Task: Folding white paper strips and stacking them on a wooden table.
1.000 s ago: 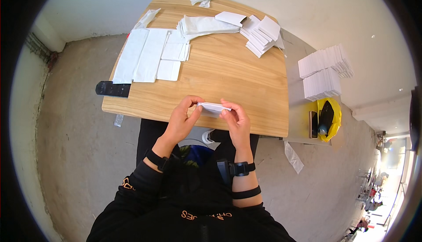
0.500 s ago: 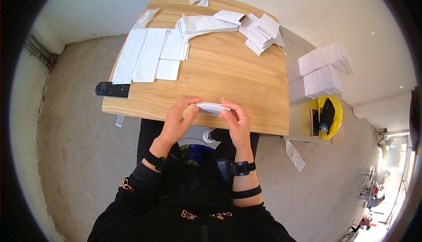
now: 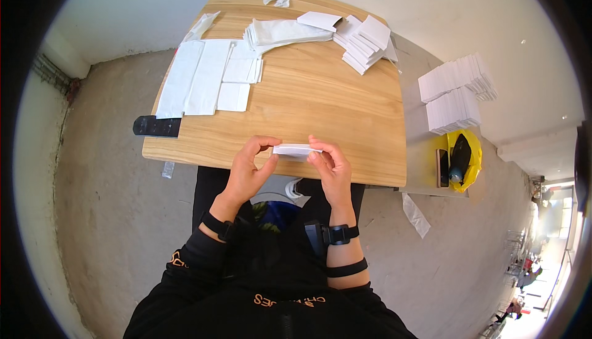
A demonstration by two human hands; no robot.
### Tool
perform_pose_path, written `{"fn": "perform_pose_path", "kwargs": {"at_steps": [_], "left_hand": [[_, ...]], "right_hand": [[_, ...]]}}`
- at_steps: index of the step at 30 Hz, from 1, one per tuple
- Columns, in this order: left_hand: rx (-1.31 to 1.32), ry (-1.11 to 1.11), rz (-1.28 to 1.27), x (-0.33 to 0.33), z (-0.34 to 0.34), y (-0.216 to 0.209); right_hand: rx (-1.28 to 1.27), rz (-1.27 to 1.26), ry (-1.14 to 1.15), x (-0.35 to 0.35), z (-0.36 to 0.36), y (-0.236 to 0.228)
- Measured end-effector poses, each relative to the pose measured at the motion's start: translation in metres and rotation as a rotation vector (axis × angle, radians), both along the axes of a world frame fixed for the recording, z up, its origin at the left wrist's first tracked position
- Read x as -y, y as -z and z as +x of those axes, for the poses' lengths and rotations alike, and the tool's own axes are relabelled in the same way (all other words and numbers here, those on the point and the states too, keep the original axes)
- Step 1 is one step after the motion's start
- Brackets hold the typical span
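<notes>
Bare grey concrete floor [image 3: 98, 216] is seen all round a light wooden rectangular table [image 3: 320, 111], with a pale wall beyond its far edge. At the table's near edge a small folded white paper piece [image 3: 295, 150] is held just above the wood, pinched between both hands. The left hand [image 3: 250, 169] is raised from a black-sleeved forearm, its thumb and fingertips closed on the paper's left end. The right hand [image 3: 332, 167], with a black wrist device below it, is closed on the paper's right end, fingers curled over the top.

On the table's far left part, long flat white paper sheets [image 3: 197, 77] are laid side by side, and a black flat bar [image 3: 157, 126] juts from the table's left edge. At the table's far right corner a fanned pile of folded white papers [image 3: 364, 43] is set. Beside the table's right edge, stacked white paper bundles [image 3: 453, 92] and a yellow container [image 3: 465, 160] are seen.
</notes>
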State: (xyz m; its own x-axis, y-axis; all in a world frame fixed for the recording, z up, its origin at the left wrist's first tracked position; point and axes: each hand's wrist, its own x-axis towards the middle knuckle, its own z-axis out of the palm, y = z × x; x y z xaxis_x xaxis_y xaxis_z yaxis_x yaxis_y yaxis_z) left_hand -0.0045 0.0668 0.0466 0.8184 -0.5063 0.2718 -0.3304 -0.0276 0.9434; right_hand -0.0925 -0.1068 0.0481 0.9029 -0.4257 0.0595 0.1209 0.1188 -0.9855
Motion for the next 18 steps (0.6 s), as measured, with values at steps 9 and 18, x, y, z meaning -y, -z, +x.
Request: {"fn": "perform_pose_path", "kwargs": {"at_steps": [9, 18], "left_hand": [[-0.095, 0.02, -0.027, 0.0001, 0.0, -0.0018], [-0.196, 0.046, -0.032, 0.0032, -0.0005, -0.0002]], "right_hand": [[-0.018, -0.027, 0.006, -0.0016, 0.0001, -0.003], [0.025, -0.077, 0.004, 0.0001, -0.0006, 0.002]]}}
